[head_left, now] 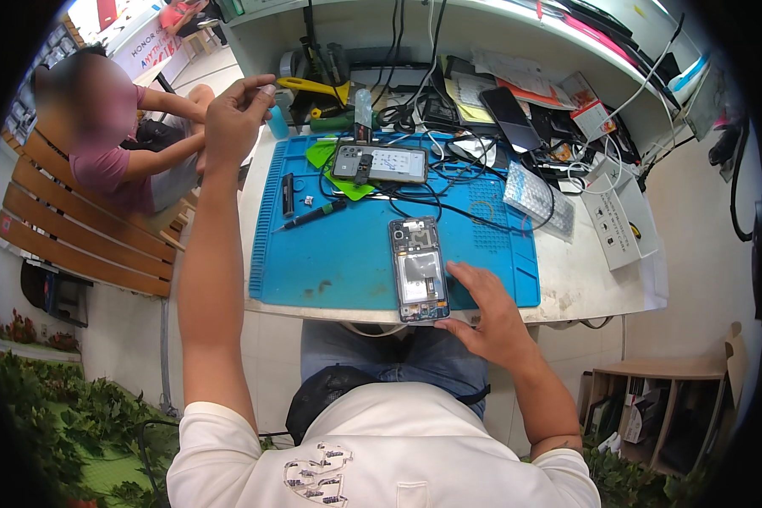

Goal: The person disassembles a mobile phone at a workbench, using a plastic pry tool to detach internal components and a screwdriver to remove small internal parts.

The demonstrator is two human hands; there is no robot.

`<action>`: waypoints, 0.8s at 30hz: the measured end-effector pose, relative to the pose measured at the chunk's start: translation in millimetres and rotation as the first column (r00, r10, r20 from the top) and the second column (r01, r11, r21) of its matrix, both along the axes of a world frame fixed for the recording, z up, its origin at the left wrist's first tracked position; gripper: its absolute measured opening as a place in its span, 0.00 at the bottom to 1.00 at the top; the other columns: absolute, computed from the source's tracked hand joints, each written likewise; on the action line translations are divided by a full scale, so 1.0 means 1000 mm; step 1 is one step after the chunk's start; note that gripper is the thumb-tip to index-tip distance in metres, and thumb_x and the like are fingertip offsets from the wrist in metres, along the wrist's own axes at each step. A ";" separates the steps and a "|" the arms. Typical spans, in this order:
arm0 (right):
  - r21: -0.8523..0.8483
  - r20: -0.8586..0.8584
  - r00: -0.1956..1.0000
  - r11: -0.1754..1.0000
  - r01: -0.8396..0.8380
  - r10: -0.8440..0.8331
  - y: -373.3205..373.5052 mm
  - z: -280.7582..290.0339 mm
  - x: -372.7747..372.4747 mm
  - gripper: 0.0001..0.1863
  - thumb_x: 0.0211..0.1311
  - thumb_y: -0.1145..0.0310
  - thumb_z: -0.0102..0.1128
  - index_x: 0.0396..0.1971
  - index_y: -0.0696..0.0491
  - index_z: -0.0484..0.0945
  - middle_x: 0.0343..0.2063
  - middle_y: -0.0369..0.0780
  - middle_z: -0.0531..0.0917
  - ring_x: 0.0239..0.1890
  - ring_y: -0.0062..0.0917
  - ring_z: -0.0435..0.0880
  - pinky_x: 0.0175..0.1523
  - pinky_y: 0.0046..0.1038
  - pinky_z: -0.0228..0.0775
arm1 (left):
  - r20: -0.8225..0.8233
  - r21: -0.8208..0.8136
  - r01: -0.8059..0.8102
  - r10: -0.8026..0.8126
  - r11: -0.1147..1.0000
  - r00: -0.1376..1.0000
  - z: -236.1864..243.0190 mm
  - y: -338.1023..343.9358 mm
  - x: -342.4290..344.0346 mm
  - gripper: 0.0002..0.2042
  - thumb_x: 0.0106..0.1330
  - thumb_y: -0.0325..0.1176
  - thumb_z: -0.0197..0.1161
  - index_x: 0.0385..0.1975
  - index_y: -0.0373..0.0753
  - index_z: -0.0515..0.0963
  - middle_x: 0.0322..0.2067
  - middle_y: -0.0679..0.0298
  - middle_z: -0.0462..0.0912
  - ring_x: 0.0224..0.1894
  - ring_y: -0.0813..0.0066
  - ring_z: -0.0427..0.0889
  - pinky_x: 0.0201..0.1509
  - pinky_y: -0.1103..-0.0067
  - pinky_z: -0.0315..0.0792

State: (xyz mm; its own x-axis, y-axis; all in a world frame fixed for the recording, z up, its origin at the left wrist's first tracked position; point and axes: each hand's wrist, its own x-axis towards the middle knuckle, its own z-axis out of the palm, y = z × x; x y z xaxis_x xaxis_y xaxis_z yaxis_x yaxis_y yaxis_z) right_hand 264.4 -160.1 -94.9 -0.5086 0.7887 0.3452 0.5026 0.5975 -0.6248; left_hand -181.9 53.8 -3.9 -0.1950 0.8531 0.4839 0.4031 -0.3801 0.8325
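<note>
The opened phone (pixel 420 271) lies at the middle of the front edge of the blue repair mat (pixel 338 269), its lower end reaching past that edge toward the lip of the counter (pixel 584 279). Judging by its state, the work is partway along: the back cover is off, the inner parts are exposed at both ends and a pale panel shows between them. Closing it up is not yet done; how much else remains cannot be told from this view.

The right hand (pixel 491 326) comes in from the front edge of the counter, elbow bent outward, thumb and fingers spread around the phone's lower right corner. The thumb is at the bottom end and the index finger beside the right side; whether either touches is unclear.

The left arm stretches forward past the mat's left edge, the left hand (pixel 235 123) raised near the counter's back left corner, wrist bent and fingers pointing right. Its fingertips sit close together, but I cannot tell whether they pinch anything.

Toward the mat's back edge, a second phone (pixel 398 162) sits in a black clamp (pixel 364 167); a precision screwdriver (pixel 313 217) lies nearer its left edge.
</note>
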 end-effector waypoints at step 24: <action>0.182 0.088 0.953 0.946 0.269 -0.289 -0.002 -0.005 -0.047 0.61 0.50 0.39 0.87 0.75 0.65 0.69 0.65 0.55 0.79 0.68 0.52 0.74 0.74 0.53 0.65 | -0.644 -0.287 0.327 -0.434 0.900 0.630 -0.020 -0.013 0.091 0.34 0.61 0.45 0.85 0.68 0.42 0.85 0.63 0.54 0.87 0.66 0.57 0.85 0.70 0.65 0.79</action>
